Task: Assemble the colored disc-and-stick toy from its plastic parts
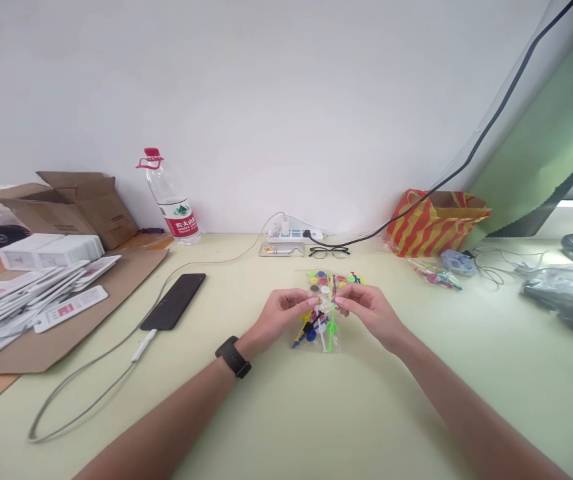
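My left hand (291,308), with a dark watch on the wrist, pinches at a clear plastic bag (324,308) in front of me. From the other side, my right hand (366,308) pinches the bag a short way off, thumb against fingers. Crumpled film shows between the fingertips; their exact hold is partly hidden. Inside the bag, coloured round pieces lie at the far end. A green plastic stick piece (332,327), a white one and several blue and yellow ones show at the near end.
A black phone (174,301) on a white cable lies left, near white tags (71,309) on cardboard. Behind stand a water bottle (179,212), a power strip (294,231) and glasses (329,252). A striped bag (434,227) and another small packet (436,275) are at right.
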### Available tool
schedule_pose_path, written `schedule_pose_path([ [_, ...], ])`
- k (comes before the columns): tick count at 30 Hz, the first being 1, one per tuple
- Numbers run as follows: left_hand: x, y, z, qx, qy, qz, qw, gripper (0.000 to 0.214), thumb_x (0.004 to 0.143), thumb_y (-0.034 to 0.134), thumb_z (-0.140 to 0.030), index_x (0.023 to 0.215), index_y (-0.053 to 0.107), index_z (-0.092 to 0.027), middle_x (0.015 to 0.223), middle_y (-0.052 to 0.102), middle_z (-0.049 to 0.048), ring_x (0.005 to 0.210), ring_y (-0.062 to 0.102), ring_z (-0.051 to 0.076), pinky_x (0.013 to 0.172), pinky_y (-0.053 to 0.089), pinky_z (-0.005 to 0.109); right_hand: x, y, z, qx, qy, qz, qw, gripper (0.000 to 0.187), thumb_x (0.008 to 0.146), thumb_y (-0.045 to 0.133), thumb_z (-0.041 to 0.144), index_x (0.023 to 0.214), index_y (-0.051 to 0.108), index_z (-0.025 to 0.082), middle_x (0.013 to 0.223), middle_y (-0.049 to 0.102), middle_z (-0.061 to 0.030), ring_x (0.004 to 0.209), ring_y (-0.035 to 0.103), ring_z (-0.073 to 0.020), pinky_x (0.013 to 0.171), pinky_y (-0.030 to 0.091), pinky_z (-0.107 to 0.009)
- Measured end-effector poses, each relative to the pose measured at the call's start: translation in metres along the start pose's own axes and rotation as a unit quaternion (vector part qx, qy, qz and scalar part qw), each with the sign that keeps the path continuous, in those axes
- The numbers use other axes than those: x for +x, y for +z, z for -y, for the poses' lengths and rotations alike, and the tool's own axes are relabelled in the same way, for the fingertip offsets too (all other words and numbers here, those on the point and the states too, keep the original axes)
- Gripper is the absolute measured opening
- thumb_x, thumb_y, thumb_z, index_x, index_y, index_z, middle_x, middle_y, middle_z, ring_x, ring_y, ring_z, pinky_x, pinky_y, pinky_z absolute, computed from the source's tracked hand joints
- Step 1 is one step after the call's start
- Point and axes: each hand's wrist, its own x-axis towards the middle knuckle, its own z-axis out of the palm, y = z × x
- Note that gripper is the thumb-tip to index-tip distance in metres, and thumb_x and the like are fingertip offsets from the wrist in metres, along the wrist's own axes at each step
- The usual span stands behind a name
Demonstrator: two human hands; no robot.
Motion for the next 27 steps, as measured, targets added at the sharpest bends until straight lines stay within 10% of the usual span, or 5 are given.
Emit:
schedule_pose_path([
  [27,0.007,-0.021,0.003,0.018,0.02,-0.03,0.999,0.018,0.084,0.082,-0.031,0.096,0.085,-0.017,0.095,0.081,0.0098,0.087,0.073,0.021,0.083,0.058,0.031,0.004,-0.004,-0.022,0.068,0.045,-0.015,0.997,0.021,0.085,0.076,0.036,0.097,0.085,0.022,0.083,0.075,-0.0066,0.073,0.062,-0.0176,0.074,0.052,-0.035],
])
